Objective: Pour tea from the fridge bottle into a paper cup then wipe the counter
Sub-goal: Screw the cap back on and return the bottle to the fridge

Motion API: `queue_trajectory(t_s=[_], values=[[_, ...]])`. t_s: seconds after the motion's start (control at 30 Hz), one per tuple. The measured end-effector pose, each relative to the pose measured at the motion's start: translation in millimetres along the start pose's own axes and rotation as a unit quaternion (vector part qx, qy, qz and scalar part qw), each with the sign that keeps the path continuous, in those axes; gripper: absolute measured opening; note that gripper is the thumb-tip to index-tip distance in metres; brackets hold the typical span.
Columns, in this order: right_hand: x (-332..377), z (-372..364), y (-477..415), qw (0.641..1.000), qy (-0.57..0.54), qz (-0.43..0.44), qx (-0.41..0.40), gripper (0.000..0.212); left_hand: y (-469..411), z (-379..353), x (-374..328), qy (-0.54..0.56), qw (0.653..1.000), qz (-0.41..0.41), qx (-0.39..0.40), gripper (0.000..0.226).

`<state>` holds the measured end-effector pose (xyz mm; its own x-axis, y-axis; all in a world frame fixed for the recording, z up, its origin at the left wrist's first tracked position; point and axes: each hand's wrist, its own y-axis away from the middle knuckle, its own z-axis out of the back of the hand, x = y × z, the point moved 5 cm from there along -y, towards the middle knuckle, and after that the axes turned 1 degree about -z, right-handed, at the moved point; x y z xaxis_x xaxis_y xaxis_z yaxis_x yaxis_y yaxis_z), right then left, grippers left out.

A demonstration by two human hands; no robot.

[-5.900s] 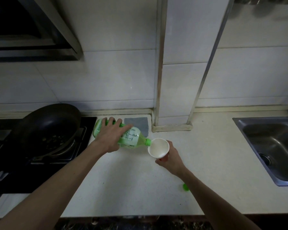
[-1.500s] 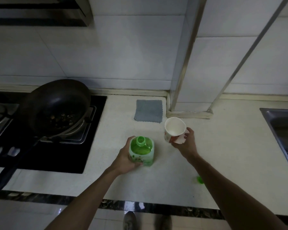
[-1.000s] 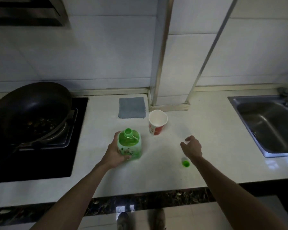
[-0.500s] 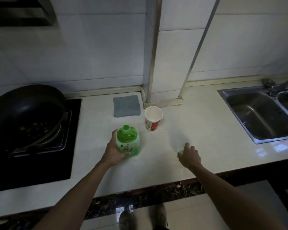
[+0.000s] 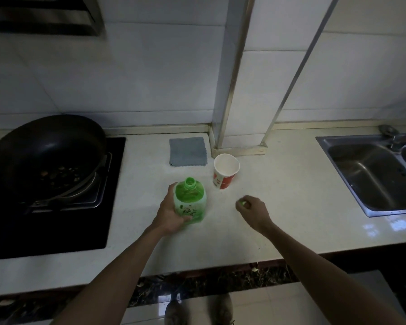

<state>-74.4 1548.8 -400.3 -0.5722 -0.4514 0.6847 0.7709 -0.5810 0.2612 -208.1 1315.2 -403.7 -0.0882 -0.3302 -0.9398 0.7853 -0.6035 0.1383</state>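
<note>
Steadying the bottle (image 5: pixel 189 204) is the job of my left hand (image 5: pixel 170 213). Fingers and thumb are wrapped round its lower body so it stands upright on the worktop (image 5: pixel 295 214) with its neck open, and so it won't tip or skid when something comes down on it from above.

My right hand (image 5: pixel 252 208) sits just right of the bottle, low over the worktop. Its fingertips are curled in and pinch the small green cap (image 5: pixel 243 203). Only a sliver of green shows between the fingers, so I can't say whether the cap is clear of the surface. I judge the step in hand to be closing the bottle, which is why one hand anchors and the other has the cap.

The paper cup (image 5: pixel 226 171) stands upright just behind and to the right of the bottle, apart from both hands and set back where my arms shouldn't knock it. Its inside looks pale from this angle, and I can't tell how full it is.

The grey cloth (image 5: pixel 188 151) lies flat at the back of the worktop, just left of the cup, within easy reach for the wiping that is not yet done. The dark pan (image 5: pixel 49 156) to the left and the sink (image 5: pixel 370 177) to the right are well apart from all this.
</note>
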Motion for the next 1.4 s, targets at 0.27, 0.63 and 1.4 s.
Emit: queue_trajectory(t_s=[0.27,0.63,1.4], values=[[120.7,8.4,3.0,0.972,-0.159,0.170,0.038,0.017,1.0,2.4,-0.4,0.003,1.000,-0.008,0.006,0.098],[183.1,2.8,19.4,0.937,-0.030,0.341,0.066,0.022,1.4,2.9,-1.4,0.006,1.000,-0.025,-0.001,0.090],[217.3,-7.2,20.4,0.806,0.320,0.470,0.166,0.031,0.0,1.5,2.3,-0.007,1.000,0.006,-0.015,0.093]])
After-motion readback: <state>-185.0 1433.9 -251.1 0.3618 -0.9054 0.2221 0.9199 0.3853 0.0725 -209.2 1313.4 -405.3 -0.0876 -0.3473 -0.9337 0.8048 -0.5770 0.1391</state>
